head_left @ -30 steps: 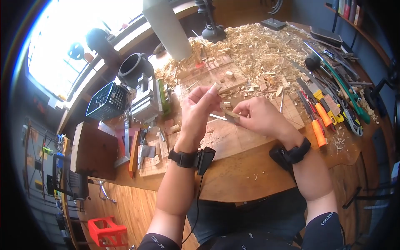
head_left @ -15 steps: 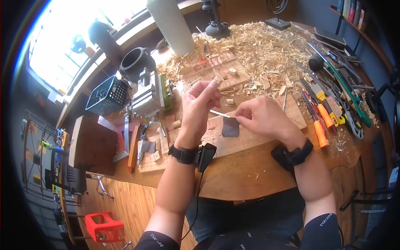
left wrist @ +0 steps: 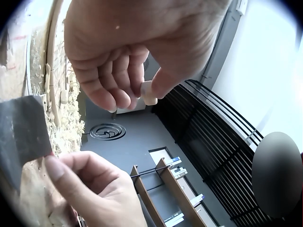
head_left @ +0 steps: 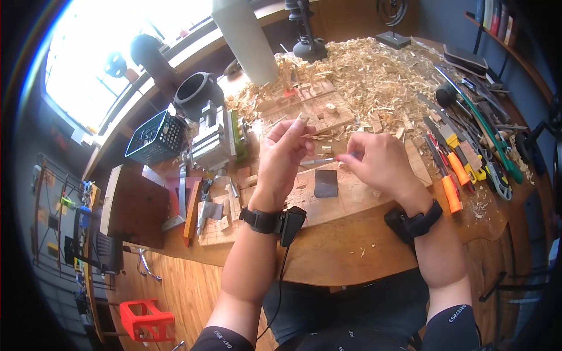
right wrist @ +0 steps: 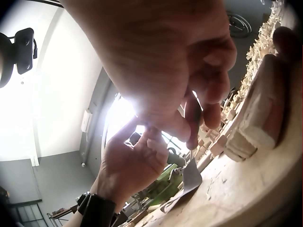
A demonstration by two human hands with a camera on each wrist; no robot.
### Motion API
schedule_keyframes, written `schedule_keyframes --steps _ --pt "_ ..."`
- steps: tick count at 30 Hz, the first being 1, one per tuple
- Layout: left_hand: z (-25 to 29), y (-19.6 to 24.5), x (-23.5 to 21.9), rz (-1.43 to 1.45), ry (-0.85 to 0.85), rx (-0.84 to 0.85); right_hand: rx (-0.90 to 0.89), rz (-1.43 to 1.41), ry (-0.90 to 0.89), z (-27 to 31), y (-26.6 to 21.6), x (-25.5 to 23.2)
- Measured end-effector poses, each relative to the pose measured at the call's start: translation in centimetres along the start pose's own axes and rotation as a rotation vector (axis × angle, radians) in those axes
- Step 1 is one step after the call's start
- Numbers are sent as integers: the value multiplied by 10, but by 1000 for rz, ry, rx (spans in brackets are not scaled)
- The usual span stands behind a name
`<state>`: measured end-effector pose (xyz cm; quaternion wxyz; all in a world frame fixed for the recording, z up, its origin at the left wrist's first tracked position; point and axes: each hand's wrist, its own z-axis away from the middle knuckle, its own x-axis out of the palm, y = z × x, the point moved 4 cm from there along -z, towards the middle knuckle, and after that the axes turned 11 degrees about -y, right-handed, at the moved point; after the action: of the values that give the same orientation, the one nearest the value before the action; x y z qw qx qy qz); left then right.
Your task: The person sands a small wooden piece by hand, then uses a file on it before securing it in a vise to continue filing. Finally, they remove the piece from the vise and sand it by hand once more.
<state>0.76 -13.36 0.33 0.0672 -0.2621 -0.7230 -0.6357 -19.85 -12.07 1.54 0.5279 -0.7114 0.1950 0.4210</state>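
My left hand (head_left: pixel 282 153), raised over the board, pinches a small pale piece of wood (left wrist: pixel 150 94) between thumb and fingertips. To its right, my right hand (head_left: pixel 379 164) grips a slim-bladed knife by its dark reddish handle (right wrist: pixel 192 120). The grey blade (head_left: pixel 318 161) points left, beneath the left hand. Most of the handle is hidden in the curled fingers. A dark square of sandpaper (head_left: pixel 326 183) lies on the wooden board (head_left: pixel 357 196) just below the blade.
Wood shavings (head_left: pixel 374 76) heap over the back of the table. On the right lie several tools, among them orange-handled ones (head_left: pixel 451 193). A vise (head_left: pixel 211 140), a plastic basket (head_left: pixel 155 137) and a wooden box (head_left: pixel 133 205) stand on the left.
The sandpaper has left my right hand and lies on the board. That hand now holds the slim-bladed knife. My left hand keeps its wood piece, almost in place.
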Motion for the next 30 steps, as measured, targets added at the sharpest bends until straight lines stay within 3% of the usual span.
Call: schedule_keyframes --steps 2,4,9,12,16,22,27,30 --pt "0 1 0 -19 21 22 20 -123 52 -3 3 -2" --pt "0 2 0 -36 39 44 -71 -319 300 -6 10 -6" --pt "-2 -3 -4 -124 99 12 -157 -639 507 -7 21 -13" --pt "-1 -2 -2 -155 101 -22 -297 -836 705 1 19 -25" --pt "-1 -3 3 -180 84 -48 -316 -787 722 11 9 -30" --pt "-1 -5 7 -293 67 -70 -559 -610 807 22 -4 -33" --pt "0 -5 7 -263 66 -56 -690 -540 704 24 -7 -30" --pt "-2 -7 3 -206 51 -54 -648 -474 666 25 -9 -32"
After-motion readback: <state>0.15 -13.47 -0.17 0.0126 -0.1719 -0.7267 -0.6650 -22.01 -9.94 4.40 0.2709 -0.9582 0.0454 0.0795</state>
